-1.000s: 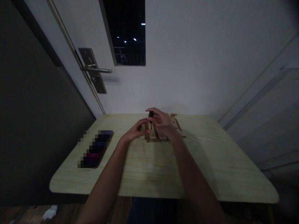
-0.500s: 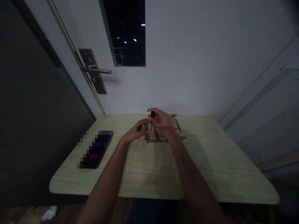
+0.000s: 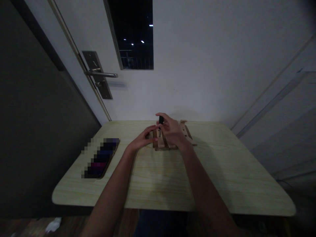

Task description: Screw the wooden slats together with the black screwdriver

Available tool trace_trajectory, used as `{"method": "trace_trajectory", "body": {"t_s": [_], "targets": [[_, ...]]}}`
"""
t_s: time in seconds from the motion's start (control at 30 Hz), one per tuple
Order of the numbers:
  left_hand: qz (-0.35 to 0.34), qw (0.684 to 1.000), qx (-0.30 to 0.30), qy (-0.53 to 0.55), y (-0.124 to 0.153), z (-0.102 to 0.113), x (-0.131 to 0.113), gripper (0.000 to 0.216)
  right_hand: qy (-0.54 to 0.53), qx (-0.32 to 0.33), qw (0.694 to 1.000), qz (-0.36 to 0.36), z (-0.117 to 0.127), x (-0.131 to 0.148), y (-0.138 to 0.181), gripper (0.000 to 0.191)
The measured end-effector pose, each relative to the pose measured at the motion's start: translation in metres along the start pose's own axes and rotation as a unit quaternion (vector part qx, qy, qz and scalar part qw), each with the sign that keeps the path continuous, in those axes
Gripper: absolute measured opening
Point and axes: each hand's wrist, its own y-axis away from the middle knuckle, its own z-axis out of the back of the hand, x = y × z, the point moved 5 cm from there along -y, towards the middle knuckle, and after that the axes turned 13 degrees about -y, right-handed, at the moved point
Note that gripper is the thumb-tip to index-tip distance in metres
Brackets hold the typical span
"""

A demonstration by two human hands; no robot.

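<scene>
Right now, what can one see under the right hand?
Under the right hand is the wooden assembly; parts of it show on both sides. Much of its middle is covered and cannot be seen.

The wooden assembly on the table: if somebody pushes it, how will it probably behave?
The wooden assembly looks stiff, as its wood appears solid. It probably won't roll or tip, since it lies broad and low. It might slide on the smooth-looking table, although the left hand at its edge may steady it.

arms point(image 3: 112, 184) reaching forward | left hand point(image 3: 142, 138) spread, curved | right hand point(image 3: 171, 129) pinching, fingers partly unclear
</scene>
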Motion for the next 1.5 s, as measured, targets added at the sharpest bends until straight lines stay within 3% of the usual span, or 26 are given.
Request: {"method": "trace_trajectory", "body": {"t_s": [0.23, 0.6, 1.03, 1.5], "targets": [[-0.001, 1.0, 0.005, -0.014, 0.0, 0.0, -0.002, 0.057, 0.02, 0.008, 1.0, 0.003, 0.001, 0.008, 0.001, 0.04], [-0.006, 0.999, 0.003, -0.035, 0.001, 0.002, 0.0, 0.057, 0.022, -0.047, 0.998, 0.019, 0.011, 0.002, -0.001, 0.021], [-0.004, 0.999, 0.01, -0.043, 0.001, 0.002, -0.008, 0.057, -0.008, -0.035, 0.999, 0.013, 0.003, -0.003, 0.002, 0.044], [-0.014, 0.999, 0.003, -0.033, 0.002, 0.002, -0.004, 0.057, 0.006, -0.043, 0.999, -0.005, 0.006, -0.007, -0.002, 0.039]]}}
